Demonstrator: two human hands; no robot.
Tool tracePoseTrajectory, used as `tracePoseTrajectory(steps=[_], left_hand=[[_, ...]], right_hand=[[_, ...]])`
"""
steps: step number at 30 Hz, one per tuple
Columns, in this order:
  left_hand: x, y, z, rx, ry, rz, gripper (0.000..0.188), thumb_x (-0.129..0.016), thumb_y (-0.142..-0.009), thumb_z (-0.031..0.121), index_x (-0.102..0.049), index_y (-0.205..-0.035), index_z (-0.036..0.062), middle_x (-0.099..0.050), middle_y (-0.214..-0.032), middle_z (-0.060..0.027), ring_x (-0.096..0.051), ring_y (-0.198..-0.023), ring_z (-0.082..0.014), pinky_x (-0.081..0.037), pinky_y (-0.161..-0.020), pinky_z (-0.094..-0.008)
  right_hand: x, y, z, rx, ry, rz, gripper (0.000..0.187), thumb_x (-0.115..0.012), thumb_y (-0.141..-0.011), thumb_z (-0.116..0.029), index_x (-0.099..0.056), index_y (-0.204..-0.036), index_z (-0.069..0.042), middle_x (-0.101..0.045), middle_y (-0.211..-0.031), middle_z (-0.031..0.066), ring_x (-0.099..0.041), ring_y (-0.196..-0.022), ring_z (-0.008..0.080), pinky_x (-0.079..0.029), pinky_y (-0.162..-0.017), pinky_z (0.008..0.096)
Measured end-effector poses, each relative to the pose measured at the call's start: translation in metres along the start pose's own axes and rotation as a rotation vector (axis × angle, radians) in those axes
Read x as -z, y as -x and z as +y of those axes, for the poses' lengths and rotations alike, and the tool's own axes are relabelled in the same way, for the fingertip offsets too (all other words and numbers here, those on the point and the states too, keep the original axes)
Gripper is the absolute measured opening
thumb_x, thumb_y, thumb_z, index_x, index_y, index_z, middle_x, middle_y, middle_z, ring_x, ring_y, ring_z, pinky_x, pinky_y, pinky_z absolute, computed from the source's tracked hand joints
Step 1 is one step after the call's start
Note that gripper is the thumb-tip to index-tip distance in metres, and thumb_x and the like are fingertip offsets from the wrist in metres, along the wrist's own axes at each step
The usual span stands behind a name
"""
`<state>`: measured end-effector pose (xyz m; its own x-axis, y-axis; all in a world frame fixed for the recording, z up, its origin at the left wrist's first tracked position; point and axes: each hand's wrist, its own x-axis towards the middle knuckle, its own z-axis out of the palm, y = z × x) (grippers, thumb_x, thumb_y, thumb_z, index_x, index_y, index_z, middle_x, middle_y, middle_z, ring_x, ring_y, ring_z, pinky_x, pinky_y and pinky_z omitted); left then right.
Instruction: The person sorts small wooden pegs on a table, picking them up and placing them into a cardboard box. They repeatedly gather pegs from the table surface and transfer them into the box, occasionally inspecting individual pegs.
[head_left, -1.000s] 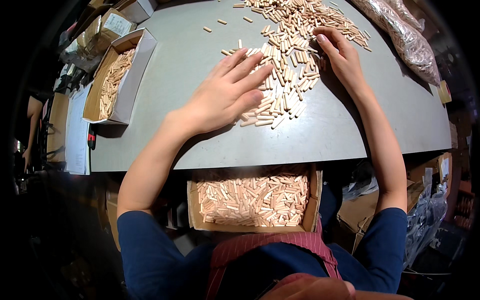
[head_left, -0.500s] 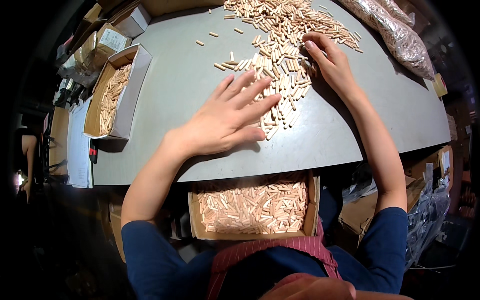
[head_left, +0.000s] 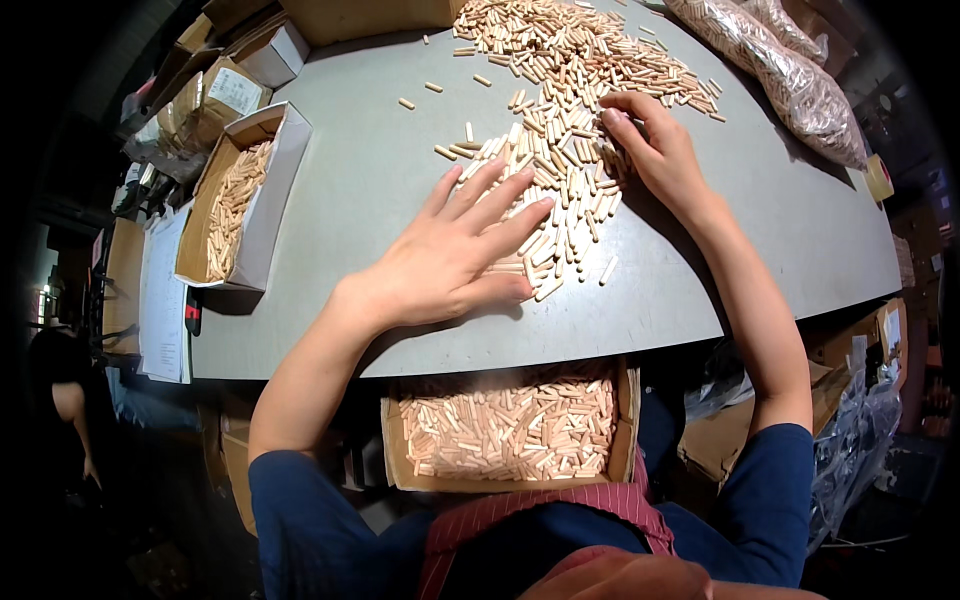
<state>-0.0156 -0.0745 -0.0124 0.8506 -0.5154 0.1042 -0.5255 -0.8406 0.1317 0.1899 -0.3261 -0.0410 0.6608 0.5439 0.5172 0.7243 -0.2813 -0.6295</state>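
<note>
Short wooden dowel pins (head_left: 575, 190) lie in a loose stream on the grey table, running from a big heap (head_left: 560, 45) at the far side toward me. My left hand (head_left: 450, 240) lies flat over the stream's left edge, fingers spread and pins showing around the fingertips. On the other side my right hand (head_left: 650, 145) rests on its edge, loosely curved against the pins. Its thumb and forefinger stand a little apart with nothing seen between them; the lower fingers are partly hidden. Below the table edge, in front of me, a cardboard box (head_left: 624, 440) holds many pins.
A white carton (head_left: 275, 190) of dowel pins stands on the left of the table (head_left: 350, 150), beside papers (head_left: 165, 300). Clear plastic bags (head_left: 790, 85) full of pins lie at the far right, near a tape roll (head_left: 879, 178). More cartons (head_left: 275, 55) stand at the far left.
Both hands appear slightly lower in the picture, as do the table and boxes. Some pins at the near end have spread toward me, one lying apart on the right. Both hands keep nearly the same pose.
</note>
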Motion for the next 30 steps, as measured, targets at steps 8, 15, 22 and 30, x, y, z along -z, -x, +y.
tracePoseTrajectory(steps=[8,15,22,30], left_hand=[[-0.003,0.0,-0.032,0.111,0.083,0.178,0.065,-0.043,-0.11,0.051,-0.041,-0.162,0.0128,-0.033,-0.17,-0.0186,-0.023,-0.159,-0.0409,-0.015,-0.129,-0.0538],[-0.008,0.003,-0.056,0.314,0.098,0.299,0.058,-0.045,-0.113,0.038,-0.045,-0.156,0.0004,-0.042,-0.164,-0.0211,-0.028,-0.157,-0.0422,-0.022,-0.128,-0.0492],[-0.01,0.004,-0.056,0.289,0.096,0.296,0.057,-0.048,-0.111,0.036,-0.046,-0.154,-0.002,-0.044,-0.162,-0.0217,-0.029,-0.156,-0.0429,-0.024,-0.127,-0.0497],[-0.01,0.005,-0.054,0.301,0.092,0.29,0.059,-0.049,-0.111,0.038,-0.046,-0.153,-0.0024,-0.044,-0.162,-0.022,-0.029,-0.156,-0.043,-0.024,-0.127,-0.0497]], right_hand=[[-0.007,0.005,-0.024,0.327,0.002,-0.085,0.027,-0.067,-0.09,-0.003,-0.069,-0.117,-0.003,-0.071,-0.119,0.0125,-0.066,-0.113,0.0321,-0.053,-0.096,0.0415],[-0.004,0.009,-0.033,0.443,0.117,-0.256,0.028,-0.065,-0.09,0.001,-0.074,-0.116,-0.004,-0.071,-0.129,0.0106,-0.062,-0.125,0.0313,-0.046,-0.109,0.0441],[-0.003,0.004,-0.024,0.349,0.014,-0.071,0.017,-0.065,-0.083,0.004,-0.073,-0.097,-0.002,-0.073,-0.106,0.0098,-0.066,-0.104,0.0306,-0.05,-0.095,0.0408],[-0.003,0.005,-0.019,0.281,0.003,-0.049,0.023,-0.065,-0.082,0.005,-0.075,-0.102,-0.003,-0.074,-0.107,0.01,-0.066,-0.102,0.0297,-0.053,-0.091,0.0402]])
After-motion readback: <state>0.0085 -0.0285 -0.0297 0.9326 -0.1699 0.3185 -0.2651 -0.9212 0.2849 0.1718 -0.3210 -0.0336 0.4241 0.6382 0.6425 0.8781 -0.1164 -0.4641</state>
